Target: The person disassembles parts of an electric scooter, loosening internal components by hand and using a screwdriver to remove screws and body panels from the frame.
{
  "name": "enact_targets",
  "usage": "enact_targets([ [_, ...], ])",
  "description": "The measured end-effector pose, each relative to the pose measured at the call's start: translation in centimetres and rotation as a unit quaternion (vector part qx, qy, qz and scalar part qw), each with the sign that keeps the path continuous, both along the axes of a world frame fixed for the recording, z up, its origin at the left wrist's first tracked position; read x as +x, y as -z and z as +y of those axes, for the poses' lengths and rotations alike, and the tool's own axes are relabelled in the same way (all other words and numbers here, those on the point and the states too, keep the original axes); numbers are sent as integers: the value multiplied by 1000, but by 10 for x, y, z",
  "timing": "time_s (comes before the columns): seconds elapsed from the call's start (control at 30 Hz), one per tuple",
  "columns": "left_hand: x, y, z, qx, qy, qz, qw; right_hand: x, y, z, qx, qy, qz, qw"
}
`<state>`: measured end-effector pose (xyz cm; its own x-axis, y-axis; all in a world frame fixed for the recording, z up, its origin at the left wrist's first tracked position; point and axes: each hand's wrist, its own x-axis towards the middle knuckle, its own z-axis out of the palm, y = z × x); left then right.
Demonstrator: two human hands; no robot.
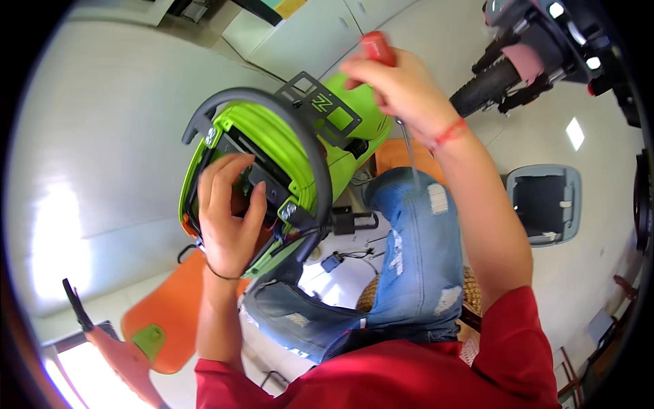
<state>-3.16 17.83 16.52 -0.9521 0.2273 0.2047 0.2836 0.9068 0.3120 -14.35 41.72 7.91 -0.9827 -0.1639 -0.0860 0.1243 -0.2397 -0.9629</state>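
Observation:
A bright green machine body [347,92] with a curved grey bar [310,129] and a black bracket plate [320,105] stands in front of me. Its near end is open, showing a dark cavity with black parts [272,184] inside. Over that opening lies my left hand [228,204], its fingers bent and the thumb apart from them, touching the inner parts. Whether it pinches anything small there is hard to see. My right hand [398,85] is closed round a screwdriver [379,49] with a red handle. The screwdriver's long metal shaft points down toward my knee, away from the cavity.
An orange panel [167,320] with a green patch is at lower left. A dark connector with wires [332,262] lies between my legs. On the right are a grey bin [578,204] and a wheeled vehicle's tyre [487,88]. White cabinets [306,41] stand at the back.

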Motion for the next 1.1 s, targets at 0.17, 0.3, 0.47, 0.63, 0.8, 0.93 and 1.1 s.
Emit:
enact_targets([
  [0.17,-85,-19,5,-306,250,-30,918,27,65,17,-321,109,-144,930],
  [0.3,-123,-34,22,-396,351,-148,835,39,125,-3,-403,137,-229,876],
  [0.47,-142,-34,28,-402,386,-243,794,28,157,-21,-472,148,-293,818],
  [0.63,-148,-24,16,-407,435,-217,774,27,183,-19,-497,130,-297,805],
  [0.8,-152,-10,0,-359,464,-169,792,19,186,-18,-487,156,-312,801],
  [0.93,-161,-6,1,-357,492,-142,781,16,190,-17,-478,156,-322,802],
  [1.1,-172,-3,-3,-302,526,-157,779,11,192,-17,-455,177,-340,803],
])
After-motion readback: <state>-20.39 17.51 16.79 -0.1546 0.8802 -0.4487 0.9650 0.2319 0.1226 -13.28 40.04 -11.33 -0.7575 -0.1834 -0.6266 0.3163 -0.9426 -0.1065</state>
